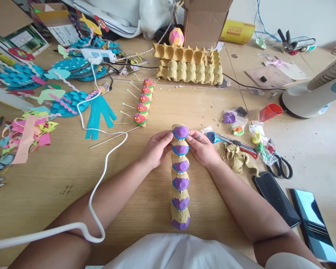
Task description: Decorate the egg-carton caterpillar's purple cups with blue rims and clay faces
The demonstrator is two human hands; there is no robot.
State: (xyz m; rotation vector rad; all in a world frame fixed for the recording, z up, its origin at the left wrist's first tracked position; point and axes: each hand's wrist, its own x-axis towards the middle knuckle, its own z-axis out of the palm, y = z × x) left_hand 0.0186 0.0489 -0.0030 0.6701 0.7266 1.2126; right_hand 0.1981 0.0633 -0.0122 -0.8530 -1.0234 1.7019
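At wooden tabletop's near middle, six-humped egg-carton strip, humps capped with blue-edged purple clay, extended lengthwise toward white shirt. Left hand pinched strip's far end from left, thumb against side; right hand pinched same end from right. Farther off, to left: red-and-green caterpillar strip with green-tipped sticks. Beyond right hand lay utility knife, scissors.

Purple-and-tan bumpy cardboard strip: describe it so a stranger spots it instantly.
On the light wooden table, find the person's bare left hand and bare right hand. Between them, the bumpy tan cardboard strip begins and runs toward the white clothing. Its six bumps carry purple patches, unlike the red-and-green bumpy strip farther away.
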